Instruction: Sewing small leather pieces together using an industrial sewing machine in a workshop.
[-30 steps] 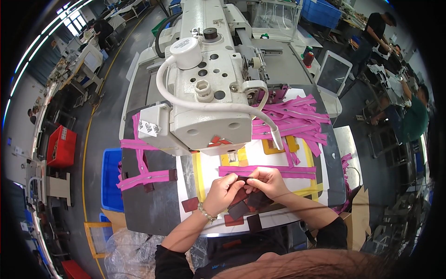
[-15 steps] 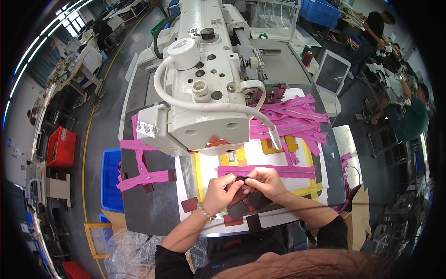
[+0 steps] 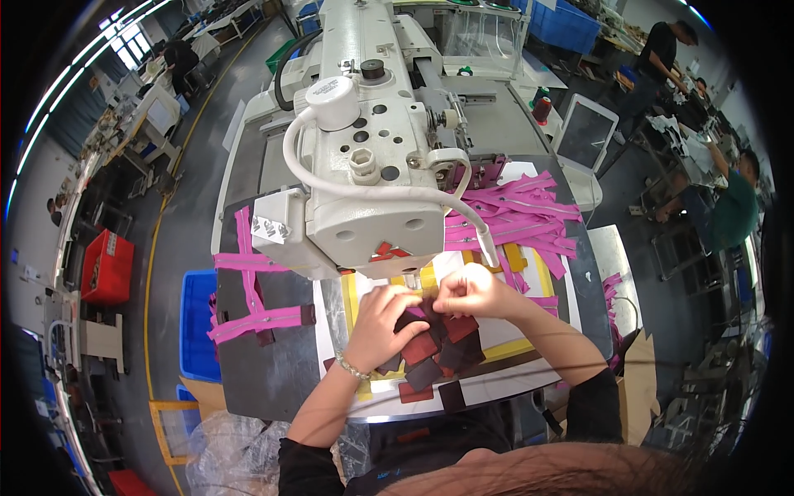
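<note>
Under the head of a white industrial sewing machine [image 3: 376, 227], my left hand [image 3: 382, 326] lies with fingers stretched and thumb apart, a bracelet at its wrist. Right beside it, my right hand [image 3: 475, 291] has thumb and finger pinched together. A dark patch shows at those fingertips, but what they grip is hidden. Beneath my hands runs a pink zipper strip [image 3: 546, 303], mostly covered, its right end showing. Close to my palms is a loose pile of small dark brown and reddish patches [image 3: 423, 374]. My left hand hides part of that pile.
More pink zippers [image 3: 517, 211] are heaped to the right of the machine head, and several lie at the left [image 3: 256, 322]. Yellow-edged white sheeting covers the worktop [image 3: 273, 376]. A blue bin [image 3: 198, 322] stands left, a screen [image 3: 585, 128] at right. Other people work farther off.
Both hands were together around a dark patch above the pile. They have moved up toward the machine head; my left fingers have spread out, and more of the patch pile is visible.
</note>
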`<act>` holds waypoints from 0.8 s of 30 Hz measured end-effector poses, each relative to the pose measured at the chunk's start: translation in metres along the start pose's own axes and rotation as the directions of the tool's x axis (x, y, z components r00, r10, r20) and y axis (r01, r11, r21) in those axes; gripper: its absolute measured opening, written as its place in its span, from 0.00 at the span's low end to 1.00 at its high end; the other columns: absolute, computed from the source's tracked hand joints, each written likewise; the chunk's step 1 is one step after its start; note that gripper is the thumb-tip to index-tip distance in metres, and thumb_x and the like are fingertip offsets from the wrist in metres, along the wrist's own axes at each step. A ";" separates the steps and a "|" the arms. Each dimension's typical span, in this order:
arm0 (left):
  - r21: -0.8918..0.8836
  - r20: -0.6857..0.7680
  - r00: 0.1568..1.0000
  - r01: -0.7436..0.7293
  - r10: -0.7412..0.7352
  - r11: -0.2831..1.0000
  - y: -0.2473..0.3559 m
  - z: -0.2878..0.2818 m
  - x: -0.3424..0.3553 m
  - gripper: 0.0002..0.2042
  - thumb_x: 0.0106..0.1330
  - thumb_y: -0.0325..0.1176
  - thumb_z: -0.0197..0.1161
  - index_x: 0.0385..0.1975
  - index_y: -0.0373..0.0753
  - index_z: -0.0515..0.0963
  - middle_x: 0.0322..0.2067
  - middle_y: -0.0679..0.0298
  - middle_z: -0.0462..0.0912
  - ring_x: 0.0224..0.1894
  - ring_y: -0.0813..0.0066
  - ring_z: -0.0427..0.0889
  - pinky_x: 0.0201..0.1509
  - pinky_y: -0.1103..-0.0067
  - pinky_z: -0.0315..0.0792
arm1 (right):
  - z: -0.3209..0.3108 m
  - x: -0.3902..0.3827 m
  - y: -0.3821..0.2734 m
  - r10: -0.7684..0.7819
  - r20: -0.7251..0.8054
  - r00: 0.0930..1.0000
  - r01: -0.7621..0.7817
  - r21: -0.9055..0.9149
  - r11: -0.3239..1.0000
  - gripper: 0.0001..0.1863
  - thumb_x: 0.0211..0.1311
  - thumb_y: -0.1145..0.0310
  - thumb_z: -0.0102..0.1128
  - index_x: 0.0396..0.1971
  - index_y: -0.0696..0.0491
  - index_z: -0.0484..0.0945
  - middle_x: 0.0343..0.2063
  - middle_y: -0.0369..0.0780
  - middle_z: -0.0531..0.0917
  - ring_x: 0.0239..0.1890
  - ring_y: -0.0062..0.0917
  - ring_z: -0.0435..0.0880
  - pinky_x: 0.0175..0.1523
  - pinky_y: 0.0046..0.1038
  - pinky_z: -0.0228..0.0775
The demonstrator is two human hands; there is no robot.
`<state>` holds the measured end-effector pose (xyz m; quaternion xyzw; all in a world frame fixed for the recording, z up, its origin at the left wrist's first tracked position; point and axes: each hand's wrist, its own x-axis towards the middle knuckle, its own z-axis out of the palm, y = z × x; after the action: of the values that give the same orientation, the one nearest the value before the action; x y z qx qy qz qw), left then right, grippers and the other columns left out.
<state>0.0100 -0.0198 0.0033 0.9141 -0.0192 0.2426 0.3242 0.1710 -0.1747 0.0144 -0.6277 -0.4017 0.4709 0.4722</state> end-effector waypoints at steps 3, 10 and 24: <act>0.084 0.025 0.999 0.036 -0.038 0.996 -0.010 0.003 -0.004 0.15 0.53 0.40 0.67 0.37 0.39 0.78 0.32 0.64 0.76 0.37 0.65 0.74 0.43 0.71 0.66 | -0.003 0.021 0.008 0.052 -0.085 0.995 -0.042 0.112 0.993 0.11 0.56 0.67 0.63 0.19 0.57 0.76 0.15 0.37 0.78 0.16 0.16 0.76 0.21 0.18 0.68; 0.188 0.146 0.989 -0.007 -0.021 0.982 -0.014 0.004 -0.014 0.16 0.53 0.35 0.66 0.41 0.38 0.78 0.34 0.63 0.77 0.39 0.66 0.75 0.43 0.72 0.66 | 0.014 0.049 0.016 0.195 -0.279 0.940 -0.149 0.176 0.973 0.11 0.57 0.70 0.61 0.19 0.59 0.76 0.14 0.39 0.79 0.15 0.19 0.79 0.18 0.19 0.69; 0.373 0.146 0.989 -0.051 -0.005 0.926 -0.018 0.014 -0.006 0.24 0.58 0.42 0.61 0.51 0.32 0.72 0.53 0.56 0.74 0.57 0.64 0.70 0.59 0.69 0.60 | 0.004 0.064 0.007 0.234 -0.222 0.947 -0.255 -0.071 0.964 0.12 0.52 0.69 0.59 0.15 0.62 0.77 0.11 0.41 0.79 0.12 0.21 0.77 0.18 0.23 0.70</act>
<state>0.0145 -0.0144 -0.0190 0.9741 -0.0065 0.1789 0.1380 0.1825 -0.1146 -0.0064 -0.7418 -0.2910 0.4360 0.4183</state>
